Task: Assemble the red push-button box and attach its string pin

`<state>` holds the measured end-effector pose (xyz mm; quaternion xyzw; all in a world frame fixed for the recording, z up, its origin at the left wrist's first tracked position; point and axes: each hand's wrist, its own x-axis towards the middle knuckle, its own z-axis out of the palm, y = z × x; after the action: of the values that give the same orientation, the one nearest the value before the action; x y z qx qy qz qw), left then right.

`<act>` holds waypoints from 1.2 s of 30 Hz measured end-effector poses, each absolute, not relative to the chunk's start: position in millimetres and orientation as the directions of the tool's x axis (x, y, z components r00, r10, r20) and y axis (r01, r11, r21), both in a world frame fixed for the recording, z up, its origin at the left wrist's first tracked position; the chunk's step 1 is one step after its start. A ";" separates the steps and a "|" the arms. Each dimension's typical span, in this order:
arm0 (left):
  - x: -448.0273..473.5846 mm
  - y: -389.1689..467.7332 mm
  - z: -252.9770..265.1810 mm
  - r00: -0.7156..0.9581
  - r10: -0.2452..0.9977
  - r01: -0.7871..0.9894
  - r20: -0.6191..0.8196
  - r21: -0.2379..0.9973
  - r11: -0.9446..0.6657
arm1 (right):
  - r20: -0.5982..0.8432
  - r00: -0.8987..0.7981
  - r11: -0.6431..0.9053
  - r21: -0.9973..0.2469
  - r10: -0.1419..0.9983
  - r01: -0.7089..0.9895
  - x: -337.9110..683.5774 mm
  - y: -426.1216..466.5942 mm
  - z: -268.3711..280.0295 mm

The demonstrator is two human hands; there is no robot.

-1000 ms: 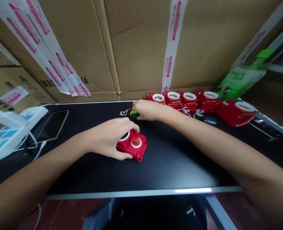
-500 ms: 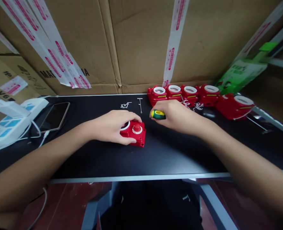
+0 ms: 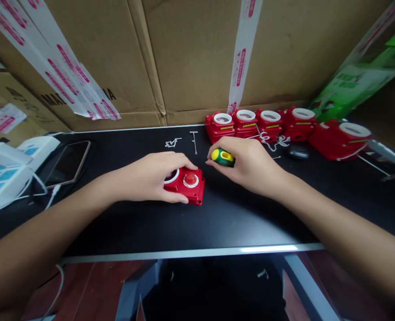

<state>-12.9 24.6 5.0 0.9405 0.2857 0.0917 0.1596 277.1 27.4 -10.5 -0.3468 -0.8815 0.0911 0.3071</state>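
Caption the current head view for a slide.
Left hand grips a red box with a domed red button; right hand holds a green-and-yellow-handled screwdriver.

Between the left fingers, filled by a red box, and the right fingers, only a narrow lane of worktop opens, with a green-and-yellow handle at its right side. Nearer than both, a broad bare strip lets a hand pass sideways. Beyond the left fingers, a T-shaped rod and thin white cord lie low, backed by upright cardboard. Beyond the right fingers, a row of red boxes blocks the way.
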 end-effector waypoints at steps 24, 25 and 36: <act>-1.4 15.1 7.8 0.774 0.631 0.586 0.049 0.323 -0.743 | 0.551 -0.555 0.782 -0.457 0.624 0.424 271.1 16.6 -6.4; -1.5 14.7 7.9 0.773 0.632 0.587 0.049 0.321 -0.743 | 0.550 -0.574 0.795 -0.441 0.606 0.416 271.5 16.9 -7.5; 0.8 14.3 10.6 0.757 0.653 0.618 0.009 0.314 -0.721 | 0.508 -0.661 0.818 -0.482 0.553 0.314 275.9 28.0 -15.6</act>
<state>0.8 14.3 10.6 0.9256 0.3435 0.0596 0.1473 275.9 28.0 -15.6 -0.2426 -0.8934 0.1795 0.3328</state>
